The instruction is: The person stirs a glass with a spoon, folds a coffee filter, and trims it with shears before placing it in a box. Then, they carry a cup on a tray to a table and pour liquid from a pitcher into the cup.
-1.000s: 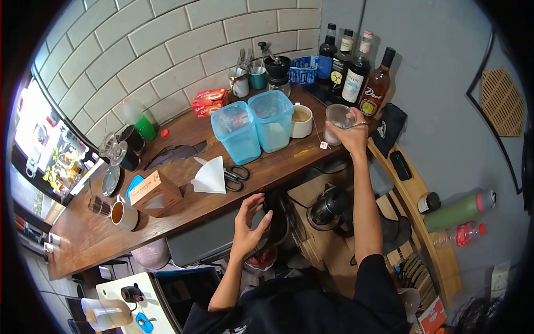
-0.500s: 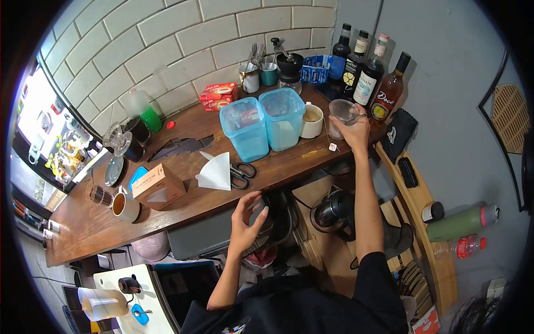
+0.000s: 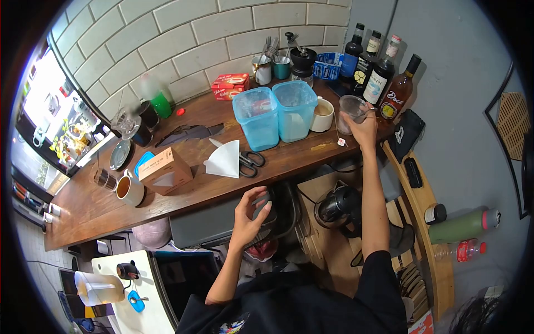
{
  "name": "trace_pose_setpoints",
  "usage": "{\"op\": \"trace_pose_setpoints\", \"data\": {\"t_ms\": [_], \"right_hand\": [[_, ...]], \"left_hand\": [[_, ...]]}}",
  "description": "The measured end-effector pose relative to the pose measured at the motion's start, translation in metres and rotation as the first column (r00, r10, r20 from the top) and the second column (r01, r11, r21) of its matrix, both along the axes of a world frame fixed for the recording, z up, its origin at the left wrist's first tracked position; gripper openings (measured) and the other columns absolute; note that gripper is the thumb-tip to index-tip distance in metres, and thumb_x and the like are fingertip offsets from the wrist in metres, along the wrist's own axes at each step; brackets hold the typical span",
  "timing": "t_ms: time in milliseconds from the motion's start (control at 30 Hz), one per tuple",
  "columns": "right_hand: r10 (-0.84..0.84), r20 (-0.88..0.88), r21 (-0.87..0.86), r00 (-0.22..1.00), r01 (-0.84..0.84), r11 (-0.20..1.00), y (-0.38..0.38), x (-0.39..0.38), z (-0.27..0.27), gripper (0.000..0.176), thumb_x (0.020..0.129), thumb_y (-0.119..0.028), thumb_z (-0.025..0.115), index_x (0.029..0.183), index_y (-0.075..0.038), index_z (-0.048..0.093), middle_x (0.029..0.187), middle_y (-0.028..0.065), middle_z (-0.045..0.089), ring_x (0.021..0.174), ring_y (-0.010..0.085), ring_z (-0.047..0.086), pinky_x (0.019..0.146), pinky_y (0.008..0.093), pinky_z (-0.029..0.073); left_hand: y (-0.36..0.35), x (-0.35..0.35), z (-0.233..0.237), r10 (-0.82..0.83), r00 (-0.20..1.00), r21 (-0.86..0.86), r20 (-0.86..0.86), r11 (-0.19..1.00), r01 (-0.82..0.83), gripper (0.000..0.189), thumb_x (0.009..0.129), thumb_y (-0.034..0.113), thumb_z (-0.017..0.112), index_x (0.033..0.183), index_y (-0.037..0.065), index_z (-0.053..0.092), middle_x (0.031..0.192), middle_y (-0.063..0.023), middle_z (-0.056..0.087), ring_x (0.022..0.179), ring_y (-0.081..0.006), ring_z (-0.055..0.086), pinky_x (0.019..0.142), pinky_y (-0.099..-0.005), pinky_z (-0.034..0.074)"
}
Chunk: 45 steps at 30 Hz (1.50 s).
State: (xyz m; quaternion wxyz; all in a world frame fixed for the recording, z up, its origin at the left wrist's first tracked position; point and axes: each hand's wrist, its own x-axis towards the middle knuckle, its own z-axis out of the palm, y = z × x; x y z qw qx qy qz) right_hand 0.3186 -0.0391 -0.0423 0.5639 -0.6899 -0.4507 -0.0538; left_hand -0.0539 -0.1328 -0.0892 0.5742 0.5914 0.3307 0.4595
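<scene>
Wooden counter [image 3: 293,160] | right hand [image 3: 364,130] — wrapped around clear cup [image 3: 347,104] | left hand [image 3: 248,222] — loosely open, empty

Strong light whites out parts of the window [image 3: 41,119] between nine and ten o'clock; the desk [image 3: 100,222] is moderately lit, dark beneath. Soft shadows edge the bottles [image 3: 397,94] at two o'clock. The green bottle [image 3: 161,106] at ten looks smeared. Fisheye distortion curves the tiles [image 3: 272,19] at twelve; black vignetting fills the corners.

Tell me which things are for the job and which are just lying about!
Likely for the job:
clear cup, held in the right hand

Probably just lying about:
scissors
red box
green flask
black pouch
</scene>
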Motion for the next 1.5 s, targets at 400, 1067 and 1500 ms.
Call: {"op": "trace_pose_setpoints", "data": {"t_ms": [400, 1067, 1500], "right_hand": [[0.011, 0.038, 0.002, 0.999, -0.011, 1.0, 0.023, 0.001, -0.008, 0.083, 0.062, -0.044, 0.086, 0.117, 0.006, 0.05, 0.108, 0.0242, 0.063, 0.103, 0.0381, 0.062, 0.087, 0.0425, 0.048], [0.485, -0.254, 0.048, 0.837, -0.49, 0.871, -0.052, -0.213, -0.02, 0.014, 0.09, -0.012, 0.066, 0.099, -0.002, 0.065, 0.075, -0.0045, 0.059, 0.061, 0.0001, 0.047, 0.053, 0.0166, 0.037], [0.467, 0.339, -0.518, 0.817, -0.252, 0.817, -0.012, -0.322, 0.001, 0.088, 0.064, -0.029, 0.084, 0.14, -0.02, 0.039, 0.123, 0.0266, 0.04, 0.107, 0.0464, 0.053, 0.088, 0.0513, 0.048]], "left_hand": [[-0.016, -0.026, -0.002, 0.051, 0.999, -0.032, 0.016, 0.998, -0.051, 0.041, 0.089, 0.005, 0.064, 0.127, 0.001, 0.049, 0.127, -0.0103, 0.052, 0.118, -0.0195, 0.051, 0.098, -0.0333, 0.044], [-0.082, -0.125, -0.025, 0.258, 0.963, -0.131, 0.084, 0.96, -0.246, 0.018, 0.097, 0.007, 0.053, 0.111, -0.004, 0.057, 0.107, -0.0093, 0.064, 0.103, -0.0146, 0.06, 0.093, -0.0278, 0.046], [-0.149, -0.211, -0.022, 0.42, 0.904, -0.158, 0.078, 0.901, -0.405, 0.017, 0.096, 0.01, 0.056, 0.108, -0.001, 0.06, 0.101, -0.0086, 0.066, 0.098, -0.0151, 0.062, 0.089, -0.0311, 0.05]]}}
